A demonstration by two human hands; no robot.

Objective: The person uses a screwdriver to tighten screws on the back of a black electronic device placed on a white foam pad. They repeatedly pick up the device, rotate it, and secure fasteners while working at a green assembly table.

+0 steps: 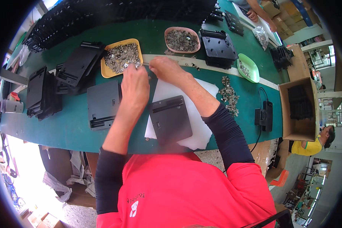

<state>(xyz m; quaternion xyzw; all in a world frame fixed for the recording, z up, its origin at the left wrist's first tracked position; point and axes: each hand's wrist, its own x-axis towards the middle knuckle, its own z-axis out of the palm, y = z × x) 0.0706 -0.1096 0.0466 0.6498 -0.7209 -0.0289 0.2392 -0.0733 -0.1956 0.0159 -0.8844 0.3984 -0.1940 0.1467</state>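
My left hand (136,85) is closed, its fingertips at the near right edge of a yellow tray (141,48) heaped with small shiny metal parts (121,57). What the fingers pinch is too small to name. Just to the right, my right hand (168,70) is curled with its fingertips pressed together; whatever it holds is hidden. Below the hands a black plastic panel (170,119) with a slotted bar along its top lies on a white foam sheet (205,98). Another dark panel (102,102) rests flat beside my left forearm.
Stacks of black panels (43,91) stand on the green table (64,129) at left, with another stack (218,45) at back right. A pink tray (165,37), a green tray (254,64), loose metal parts (228,97), a power adapter (267,116) and a cardboard box (298,138) lie around. Other people are at right.
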